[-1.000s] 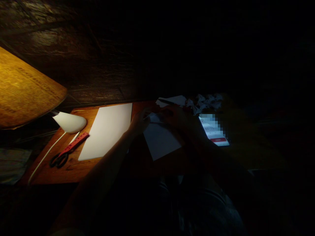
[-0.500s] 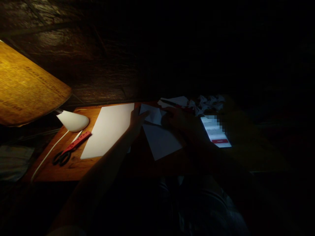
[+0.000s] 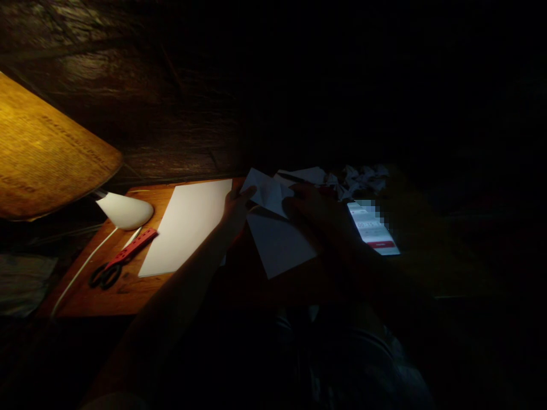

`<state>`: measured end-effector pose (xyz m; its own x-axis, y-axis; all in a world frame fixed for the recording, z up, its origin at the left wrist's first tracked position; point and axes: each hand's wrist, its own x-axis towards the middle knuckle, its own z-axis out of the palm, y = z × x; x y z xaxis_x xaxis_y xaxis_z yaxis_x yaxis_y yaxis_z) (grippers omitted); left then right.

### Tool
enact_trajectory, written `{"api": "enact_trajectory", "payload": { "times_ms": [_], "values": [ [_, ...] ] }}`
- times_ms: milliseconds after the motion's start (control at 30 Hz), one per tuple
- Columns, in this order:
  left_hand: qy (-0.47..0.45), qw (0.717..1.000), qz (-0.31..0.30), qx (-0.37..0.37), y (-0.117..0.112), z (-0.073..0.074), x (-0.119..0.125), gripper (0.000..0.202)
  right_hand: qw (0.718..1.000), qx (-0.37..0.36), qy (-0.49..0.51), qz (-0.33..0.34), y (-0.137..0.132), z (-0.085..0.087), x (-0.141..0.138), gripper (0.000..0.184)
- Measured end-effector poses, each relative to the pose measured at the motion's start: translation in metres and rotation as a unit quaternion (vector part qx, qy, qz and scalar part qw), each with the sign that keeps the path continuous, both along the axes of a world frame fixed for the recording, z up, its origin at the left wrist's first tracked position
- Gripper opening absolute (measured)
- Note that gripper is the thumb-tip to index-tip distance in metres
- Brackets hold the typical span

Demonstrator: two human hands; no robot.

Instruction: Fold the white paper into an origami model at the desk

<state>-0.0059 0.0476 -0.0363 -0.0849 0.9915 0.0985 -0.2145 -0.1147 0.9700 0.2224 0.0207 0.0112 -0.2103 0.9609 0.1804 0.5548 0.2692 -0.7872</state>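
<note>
Near the middle of the wooden desk [image 3: 128,296], the left hand [image 3: 237,208] has its fingers extended, their tips at the edge of a folded white paper [image 3: 269,193], while the right hand [image 3: 314,213] sits in shadow at about 3 o'clock from it, its fingers too dark to tell whether they pinch. The fold seems lifted above a white paper sheet [image 3: 280,245] at its 6 o'clock, so a slack grip could let it slip or spring open, and uneven pressure could crumple it. Dim light could hide either fault, and a careless right elbow could nudge the lit smartphone [image 3: 371,228].
</note>
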Motion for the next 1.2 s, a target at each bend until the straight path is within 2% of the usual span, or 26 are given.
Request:
{"api": "enact_trajectory", "payload": {
  "times_ms": [133,167,300,367,467,633,800,1000,1200],
  "values": [
    [-0.017,0.999,-0.028,0.011,-0.002,-0.003,0.006,0.042,0.987,-0.069,0.148,-0.011,0.006,-0.008,-0.007,0.018],
    [-0.009,0.999,-0.036,0.008,-0.003,-0.003,0.007,0.039,0.985,-0.068,0.157,-0.019,0.004,-0.006,-0.008,0.016],
    [0.064,0.997,-0.036,-0.004,-0.006,-0.002,0.007,0.032,0.991,-0.039,0.122,0.038,-0.009,0.004,-0.007,0.01],
    [0.1,0.995,-0.028,-0.009,-0.006,-0.001,0.006,0.029,0.991,-0.027,0.128,0.04,-0.011,0.004,-0.007,0.014],
    [0.137,0.99,-0.031,-0.01,-0.006,-0.002,0.004,0.026,0.987,-0.026,0.158,0.023,-0.003,-0.008,-0.01,0.026],
    [0.131,0.99,-0.043,0.015,-0.003,-0.01,0.007,0.026,0.981,-0.019,0.193,0.015,0.018,-0.032,-0.011,0.018],
    [0.145,0.988,-0.024,0.053,0.002,-0.015,0.007,0.022,0.964,-0.008,0.266,0.01,0.026,-0.04,-0.009,0.025],
    [0.189,0.978,0.037,0.08,0.001,-0.005,0.007,0.023,0.967,0.005,0.253,-0.003,0.028,-0.041,-0.007,0.018],
    [0.183,0.981,-0.005,0.059,-0.013,0.013,0.011,0.026,0.954,-0.034,0.296,-0.017,0.025,-0.041,-0.012,0.017]
  ]
}}
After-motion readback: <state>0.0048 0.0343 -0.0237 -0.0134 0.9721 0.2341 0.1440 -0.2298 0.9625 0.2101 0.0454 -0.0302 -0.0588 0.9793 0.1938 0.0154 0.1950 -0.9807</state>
